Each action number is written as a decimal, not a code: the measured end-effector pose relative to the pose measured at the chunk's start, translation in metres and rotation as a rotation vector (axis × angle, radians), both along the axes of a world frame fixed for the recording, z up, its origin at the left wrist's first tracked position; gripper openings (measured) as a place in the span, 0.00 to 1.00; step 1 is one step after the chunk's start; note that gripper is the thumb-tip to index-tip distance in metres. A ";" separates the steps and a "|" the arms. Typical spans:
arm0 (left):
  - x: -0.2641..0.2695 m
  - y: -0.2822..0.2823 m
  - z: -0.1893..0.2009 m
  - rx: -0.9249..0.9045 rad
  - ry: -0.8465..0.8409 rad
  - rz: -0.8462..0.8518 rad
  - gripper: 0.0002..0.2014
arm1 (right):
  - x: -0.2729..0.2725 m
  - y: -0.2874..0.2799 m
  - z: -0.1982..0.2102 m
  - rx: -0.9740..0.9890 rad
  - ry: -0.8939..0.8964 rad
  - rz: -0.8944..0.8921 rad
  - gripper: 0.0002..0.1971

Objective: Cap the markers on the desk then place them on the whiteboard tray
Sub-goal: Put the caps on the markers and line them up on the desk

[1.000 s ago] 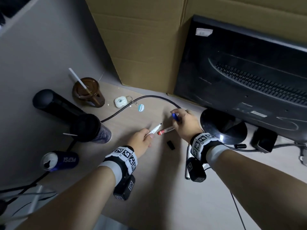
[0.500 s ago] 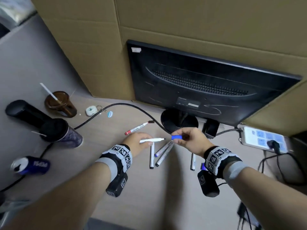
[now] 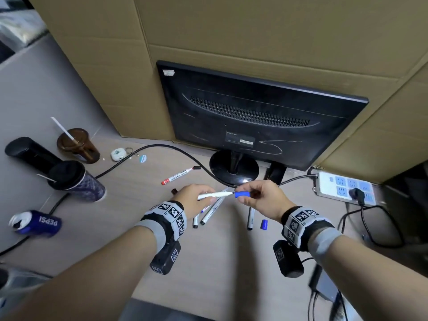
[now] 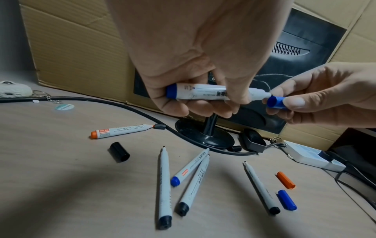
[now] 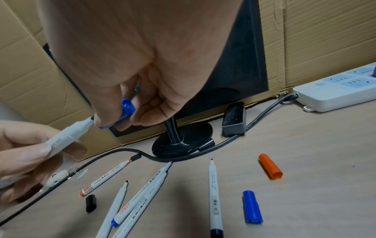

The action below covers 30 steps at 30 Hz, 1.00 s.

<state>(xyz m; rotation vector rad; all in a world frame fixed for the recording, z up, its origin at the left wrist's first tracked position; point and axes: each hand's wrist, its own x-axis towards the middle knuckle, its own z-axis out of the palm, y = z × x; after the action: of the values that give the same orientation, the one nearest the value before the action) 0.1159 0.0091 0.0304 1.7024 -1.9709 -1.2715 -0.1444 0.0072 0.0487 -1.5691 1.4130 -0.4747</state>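
My left hand (image 3: pixel 196 199) grips a white marker with a blue end (image 3: pixel 214 194) (image 4: pixel 211 94) level above the desk. My right hand (image 3: pixel 260 198) pinches a blue cap (image 3: pixel 242 194) (image 4: pixel 276 102) (image 5: pixel 125 112) right at the marker's tip. Below on the desk lie several uncapped markers (image 4: pixel 164 185) (image 5: pixel 214 198), a red-ended marker (image 3: pixel 178 176) (image 4: pixel 122 130), and loose caps: black (image 4: pixel 119 151), orange (image 5: pixel 270 165) and blue (image 3: pixel 264 224) (image 5: pixel 251 207).
A black monitor (image 3: pixel 254 112) on a round stand (image 3: pixel 234 167) faces away, with cardboard (image 3: pixel 208 31) behind. A power strip (image 3: pixel 342 186) lies right. A black cable (image 3: pixel 162 147), cups (image 3: pixel 76 179), a Pepsi can (image 3: pixel 37 222), a keyring tag (image 3: pixel 118 154) and an eraser (image 5: pixel 234 118) share the desk.
My head view has shifted rightward and steadied. Both hands rose from the desk and came together, bringing the blue cap up to the marker's tip.
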 end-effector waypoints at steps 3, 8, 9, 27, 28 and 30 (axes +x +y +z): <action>-0.001 0.005 0.001 0.006 -0.008 0.030 0.07 | -0.003 0.003 0.002 0.004 -0.025 -0.006 0.10; -0.004 0.010 0.003 -0.004 -0.004 0.024 0.06 | -0.003 0.005 0.007 0.003 -0.057 0.001 0.11; -0.005 0.010 0.004 -0.004 0.005 0.020 0.06 | -0.001 0.005 0.008 0.006 -0.063 0.006 0.11; -0.041 0.003 0.016 0.059 0.086 -0.026 0.07 | -0.013 0.003 0.029 0.015 -0.092 0.005 0.06; -0.042 0.004 0.015 0.058 0.091 -0.039 0.06 | -0.014 0.003 0.027 0.015 -0.084 0.022 0.05; -0.043 0.003 0.015 0.054 0.102 -0.078 0.07 | -0.017 0.003 0.021 0.013 -0.061 0.050 0.05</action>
<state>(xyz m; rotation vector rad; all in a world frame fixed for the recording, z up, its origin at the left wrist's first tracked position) 0.0730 0.0123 0.0457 1.5655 -1.9787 -1.4214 -0.1618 0.0103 0.0701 -1.5632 1.3255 -0.4779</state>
